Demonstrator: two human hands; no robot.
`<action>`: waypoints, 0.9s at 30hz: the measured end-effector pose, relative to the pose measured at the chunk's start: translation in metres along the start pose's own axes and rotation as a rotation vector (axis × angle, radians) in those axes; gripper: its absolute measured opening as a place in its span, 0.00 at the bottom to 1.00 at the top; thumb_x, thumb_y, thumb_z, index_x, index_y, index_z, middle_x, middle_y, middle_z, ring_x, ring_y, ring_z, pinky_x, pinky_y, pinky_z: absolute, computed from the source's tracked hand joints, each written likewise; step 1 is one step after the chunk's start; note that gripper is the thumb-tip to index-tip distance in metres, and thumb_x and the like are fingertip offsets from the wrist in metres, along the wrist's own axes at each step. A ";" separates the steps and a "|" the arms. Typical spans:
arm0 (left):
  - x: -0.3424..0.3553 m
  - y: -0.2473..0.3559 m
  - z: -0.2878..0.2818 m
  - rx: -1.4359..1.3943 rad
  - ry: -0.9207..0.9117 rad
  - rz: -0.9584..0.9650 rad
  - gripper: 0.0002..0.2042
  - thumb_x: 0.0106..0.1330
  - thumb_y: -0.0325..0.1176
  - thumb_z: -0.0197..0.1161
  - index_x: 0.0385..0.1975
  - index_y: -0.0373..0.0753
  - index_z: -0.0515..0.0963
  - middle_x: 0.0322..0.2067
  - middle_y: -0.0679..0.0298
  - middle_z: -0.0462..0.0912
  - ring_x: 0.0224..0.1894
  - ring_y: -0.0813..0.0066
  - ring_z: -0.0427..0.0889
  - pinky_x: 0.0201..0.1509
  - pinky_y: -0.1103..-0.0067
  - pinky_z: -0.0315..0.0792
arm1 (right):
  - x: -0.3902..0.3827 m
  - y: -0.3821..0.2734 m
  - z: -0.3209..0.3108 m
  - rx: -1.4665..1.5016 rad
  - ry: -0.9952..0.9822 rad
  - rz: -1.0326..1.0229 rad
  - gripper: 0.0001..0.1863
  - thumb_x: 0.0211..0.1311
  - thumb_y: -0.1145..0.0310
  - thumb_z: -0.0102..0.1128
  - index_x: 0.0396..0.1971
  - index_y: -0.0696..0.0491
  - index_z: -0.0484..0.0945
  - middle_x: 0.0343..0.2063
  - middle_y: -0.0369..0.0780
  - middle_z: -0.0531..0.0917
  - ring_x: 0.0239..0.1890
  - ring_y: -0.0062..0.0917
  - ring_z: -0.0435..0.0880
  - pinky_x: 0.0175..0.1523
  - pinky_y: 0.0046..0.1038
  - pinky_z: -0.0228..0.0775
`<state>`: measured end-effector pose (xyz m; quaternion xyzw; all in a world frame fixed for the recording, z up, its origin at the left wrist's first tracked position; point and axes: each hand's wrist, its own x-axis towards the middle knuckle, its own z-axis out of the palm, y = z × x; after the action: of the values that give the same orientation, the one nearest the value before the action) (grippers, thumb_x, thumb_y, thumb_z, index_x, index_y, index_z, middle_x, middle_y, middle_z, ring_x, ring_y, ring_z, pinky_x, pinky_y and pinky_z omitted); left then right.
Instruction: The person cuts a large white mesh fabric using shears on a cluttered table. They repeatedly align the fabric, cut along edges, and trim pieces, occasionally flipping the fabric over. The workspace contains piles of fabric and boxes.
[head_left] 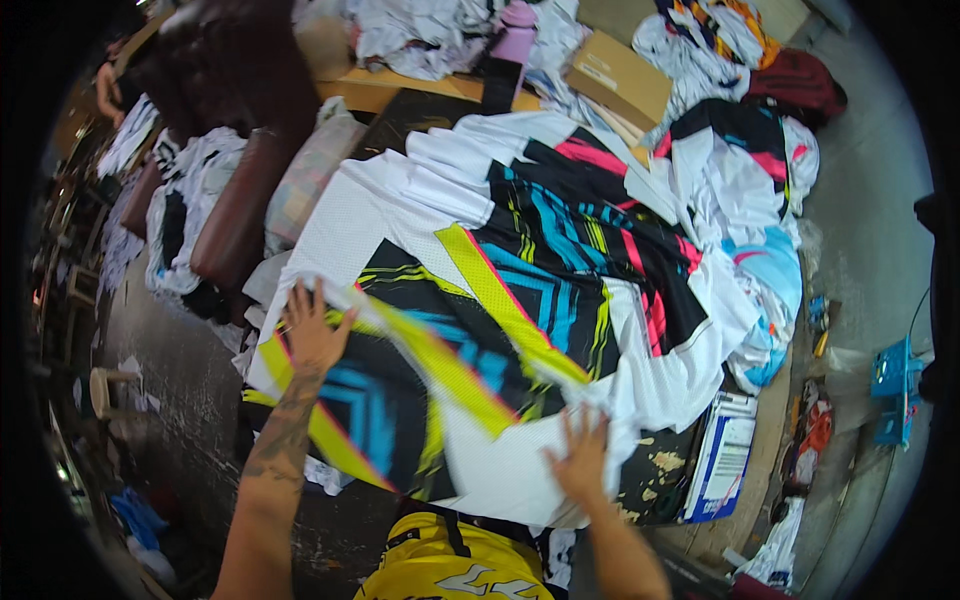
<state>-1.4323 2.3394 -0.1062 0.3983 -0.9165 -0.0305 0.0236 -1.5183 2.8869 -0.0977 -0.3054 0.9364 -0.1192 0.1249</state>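
Note:
A white mesh sports jersey [520, 460] with black, blue, yellow and pink bands lies spread before me on a dark table. Its middle is blurred by motion. My left hand [315, 335] rests palm down near its left edge, fingers spread. On the white part at its lower right lies my right hand [583, 455], flat with the fingers apart. Neither hand grips the cloth. Just beyond, more jerseys [570, 220] in similar colours are heaped in overlapping layers.
A pink bottle [515, 45] and a cardboard box [618, 80] stand at the back. Clothes are piled along the right side. Papers [722, 455] lie at the table's right edge [655, 475]. A brown chair [235, 215] stands left; a blue basket [890, 390] is far right.

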 end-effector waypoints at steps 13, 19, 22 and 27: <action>0.122 -0.007 -0.008 -0.056 0.107 0.239 0.50 0.69 0.71 0.65 0.85 0.49 0.59 0.85 0.46 0.51 0.86 0.38 0.49 0.84 0.39 0.45 | -0.021 -0.109 -0.009 0.164 -0.197 0.219 0.42 0.77 0.40 0.56 0.85 0.41 0.60 0.87 0.51 0.50 0.86 0.64 0.40 0.83 0.73 0.25; 0.218 0.082 0.042 0.032 0.084 0.196 0.53 0.68 0.75 0.61 0.88 0.53 0.52 0.87 0.49 0.45 0.87 0.36 0.44 0.85 0.38 0.39 | -0.045 0.047 -0.062 -0.181 -0.326 0.354 0.42 0.76 0.40 0.60 0.83 0.43 0.65 0.83 0.56 0.58 0.84 0.64 0.53 0.83 0.71 0.27; 0.288 0.135 0.031 -0.049 -0.098 0.341 0.53 0.67 0.77 0.58 0.85 0.48 0.58 0.87 0.50 0.47 0.87 0.40 0.45 0.87 0.43 0.40 | 0.013 0.114 -0.126 -0.229 -0.283 0.483 0.37 0.78 0.47 0.59 0.81 0.47 0.68 0.77 0.57 0.69 0.82 0.58 0.60 0.85 0.61 0.39; 0.215 0.082 0.000 -0.200 0.090 0.399 0.45 0.74 0.67 0.61 0.85 0.50 0.59 0.85 0.48 0.54 0.85 0.40 0.52 0.85 0.43 0.47 | 0.036 0.047 -0.097 -0.045 0.073 0.179 0.37 0.76 0.57 0.65 0.79 0.52 0.67 0.79 0.55 0.68 0.82 0.58 0.60 0.84 0.58 0.48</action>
<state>-1.6389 2.2377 -0.0962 0.2059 -0.9674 -0.0981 0.1096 -1.6011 2.9164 -0.0267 -0.2186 0.9664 -0.0975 0.0941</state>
